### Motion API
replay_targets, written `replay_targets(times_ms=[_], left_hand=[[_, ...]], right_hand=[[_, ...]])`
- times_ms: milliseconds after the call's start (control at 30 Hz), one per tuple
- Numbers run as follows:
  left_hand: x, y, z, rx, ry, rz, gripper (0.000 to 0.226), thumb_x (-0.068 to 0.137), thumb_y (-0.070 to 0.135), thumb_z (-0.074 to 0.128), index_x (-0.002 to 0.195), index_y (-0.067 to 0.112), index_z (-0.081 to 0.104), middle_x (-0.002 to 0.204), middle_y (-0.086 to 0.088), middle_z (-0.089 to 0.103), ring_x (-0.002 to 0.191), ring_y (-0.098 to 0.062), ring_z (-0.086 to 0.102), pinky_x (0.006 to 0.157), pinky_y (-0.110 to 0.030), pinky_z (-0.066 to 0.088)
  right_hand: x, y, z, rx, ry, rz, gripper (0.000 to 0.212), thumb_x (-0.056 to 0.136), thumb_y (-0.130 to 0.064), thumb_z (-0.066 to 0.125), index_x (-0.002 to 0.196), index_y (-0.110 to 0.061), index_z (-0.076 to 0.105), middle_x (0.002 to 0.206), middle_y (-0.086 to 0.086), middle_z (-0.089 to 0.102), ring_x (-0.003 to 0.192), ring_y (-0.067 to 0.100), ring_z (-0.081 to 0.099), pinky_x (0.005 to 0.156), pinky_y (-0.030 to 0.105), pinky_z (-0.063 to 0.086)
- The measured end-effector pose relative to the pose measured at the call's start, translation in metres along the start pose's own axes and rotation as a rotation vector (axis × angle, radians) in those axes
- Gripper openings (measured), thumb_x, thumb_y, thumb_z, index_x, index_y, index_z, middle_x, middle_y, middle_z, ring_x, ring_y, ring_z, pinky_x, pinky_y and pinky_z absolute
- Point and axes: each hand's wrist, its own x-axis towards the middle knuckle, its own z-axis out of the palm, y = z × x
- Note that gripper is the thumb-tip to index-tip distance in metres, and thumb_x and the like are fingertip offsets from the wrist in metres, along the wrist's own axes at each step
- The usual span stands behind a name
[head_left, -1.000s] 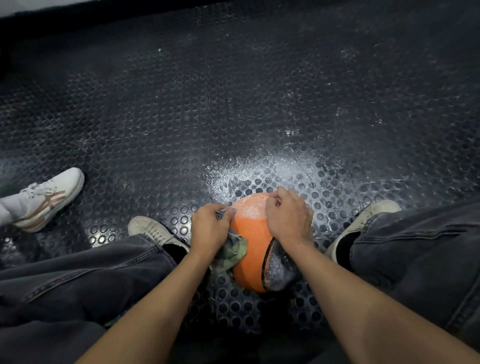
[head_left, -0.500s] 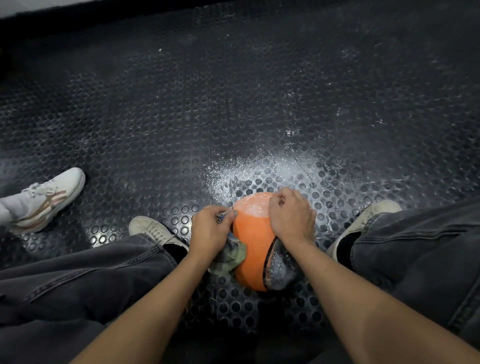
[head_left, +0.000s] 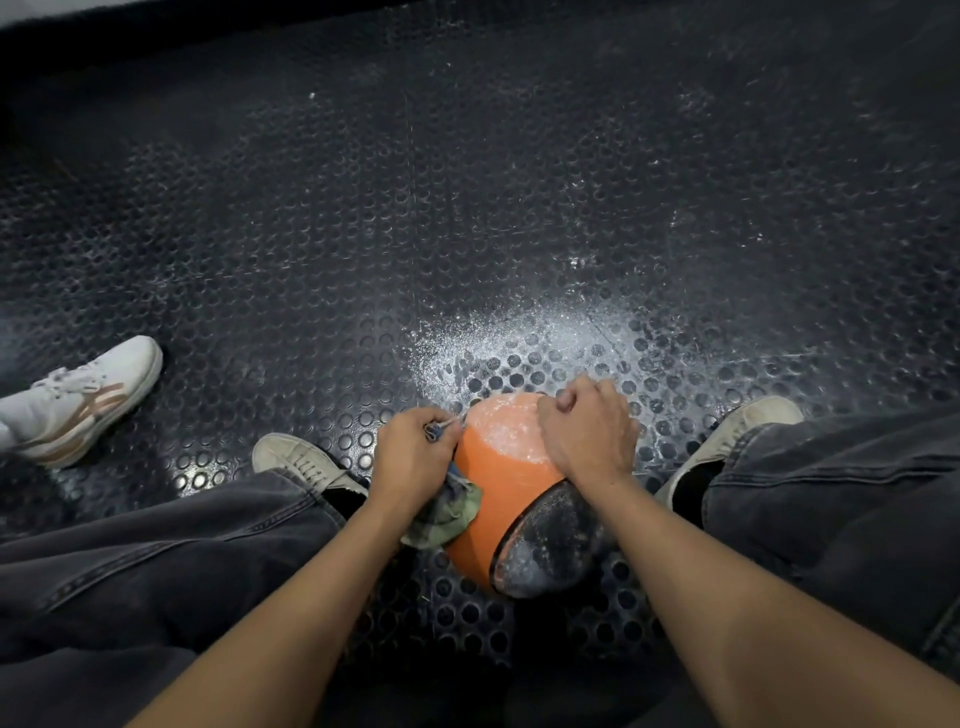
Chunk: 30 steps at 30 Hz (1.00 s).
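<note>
Tipped on the studded mat (head_left: 467, 208) between the shoes (head_left: 306, 460), the orange pot (head_left: 498, 467) has barely shifted in a second; the right hand (head_left: 587, 431) stays curled over its dusty end, the left hand (head_left: 410, 457) clamps a green rag (head_left: 447, 514) to its side: wiping continues. One pot, three shoes, two hands, one rag

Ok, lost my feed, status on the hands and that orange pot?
Left hand grips cloth against orange pot. Right hand holds it, lying tilted. White shoe off left, clear.
</note>
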Motion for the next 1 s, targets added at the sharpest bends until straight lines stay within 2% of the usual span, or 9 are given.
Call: replay_targets(times_ms=[167, 267, 433, 567, 700, 733, 800, 867, 1000], left_hand=[[-0.018, 0.003, 0.000, 0.074, -0.106, 0.189, 0.020, 0.091, 0.029, 0.063, 0.102, 0.014, 0.070, 0.096, 0.004, 0.062, 0.088, -0.009, 0.055, 0.079, -0.020, 0.039], [-0.007, 0.003, -0.003, 0.066, -0.021, 0.114, 0.021, 0.091, 0.027, 0.064, 0.102, 0.011, 0.071, 0.100, -0.002, 0.067, 0.085, -0.009, 0.054, 0.078, -0.021, 0.039], [-0.035, 0.013, 0.004, 0.045, -0.100, 0.312, 0.021, 0.092, 0.032, 0.062, 0.099, 0.015, 0.071, 0.087, 0.013, 0.053, 0.081, -0.003, 0.051, 0.073, -0.016, 0.035], [-0.007, 0.013, 0.001, 0.104, 0.020, 0.103, 0.019, 0.092, 0.030, 0.061, 0.097, 0.013, 0.070, 0.095, 0.005, 0.058, 0.087, -0.012, 0.056, 0.073, -0.016, 0.035], [-0.029, 0.019, 0.005, 0.095, -0.071, 0.351, 0.019, 0.092, 0.029, 0.062, 0.096, 0.013, 0.071, 0.090, 0.008, 0.056, 0.080, -0.007, 0.053, 0.072, -0.017, 0.040], [-0.027, 0.015, 0.003, 0.086, -0.084, 0.351, 0.021, 0.091, 0.030, 0.062, 0.099, 0.013, 0.071, 0.091, 0.007, 0.058, 0.081, -0.008, 0.054, 0.075, -0.020, 0.044], [-0.007, 0.009, 0.000, 0.101, -0.030, 0.180, 0.024, 0.091, 0.030, 0.062, 0.104, 0.013, 0.071, 0.100, 0.002, 0.062, 0.087, -0.010, 0.056, 0.079, -0.023, 0.044], [0.003, 0.007, -0.002, 0.128, -0.013, 0.123, 0.023, 0.091, 0.029, 0.062, 0.105, 0.013, 0.071, 0.104, 0.000, 0.064, 0.088, -0.010, 0.056, 0.078, -0.019, 0.042], [-0.019, 0.009, -0.004, 0.097, -0.163, 0.375, 0.021, 0.090, 0.029, 0.063, 0.101, 0.014, 0.072, 0.095, 0.006, 0.064, 0.082, -0.004, 0.056, 0.069, -0.008, 0.039]], right_hand=[[-0.006, 0.002, 0.007, 0.058, -0.014, 0.035, 0.010, 0.100, -0.040, 0.046, 0.099, -0.030, 0.050, 0.107, -0.006, 0.047, 0.098, 0.014, 0.043, 0.103, 0.042, 0.033], [-0.004, 0.000, 0.008, 0.092, -0.010, 0.068, 0.016, 0.102, -0.042, 0.041, 0.102, -0.030, 0.052, 0.107, -0.005, 0.047, 0.097, 0.015, 0.045, 0.108, 0.045, 0.033], [0.000, 0.004, 0.010, 0.114, 0.002, 0.127, 0.023, 0.102, -0.042, 0.040, 0.107, -0.029, 0.058, 0.112, -0.005, 0.050, 0.099, 0.015, 0.046, 0.106, 0.046, 0.033], [-0.003, -0.005, 0.013, 0.137, 0.007, 0.135, 0.018, 0.102, -0.039, 0.042, 0.098, -0.026, 0.053, 0.108, -0.003, 0.048, 0.099, 0.017, 0.048, 0.108, 0.047, 0.031], [-0.009, -0.005, 0.014, 0.120, 0.044, 0.201, 0.015, 0.100, -0.039, 0.041, 0.097, -0.026, 0.045, 0.108, -0.002, 0.045, 0.101, 0.018, 0.045, 0.104, 0.044, 0.032], [-0.010, -0.004, 0.013, 0.124, 0.037, 0.216, 0.014, 0.101, -0.039, 0.041, 0.097, -0.026, 0.044, 0.108, -0.002, 0.044, 0.102, 0.018, 0.045, 0.104, 0.044, 0.032], [-0.009, -0.004, 0.013, 0.119, 0.024, 0.226, 0.013, 0.101, -0.039, 0.040, 0.099, -0.026, 0.043, 0.108, -0.002, 0.042, 0.103, 0.018, 0.044, 0.105, 0.045, 0.031], [-0.010, -0.008, 0.014, 0.121, 0.020, 0.229, 0.014, 0.102, -0.038, 0.040, 0.101, -0.025, 0.043, 0.109, -0.001, 0.041, 0.104, 0.018, 0.044, 0.106, 0.046, 0.030], [-0.009, 0.000, 0.017, 0.124, 0.016, 0.140, 0.018, 0.104, -0.033, 0.040, 0.113, -0.029, 0.055, 0.109, -0.010, 0.041, 0.103, 0.012, 0.043, 0.107, 0.044, 0.032]])
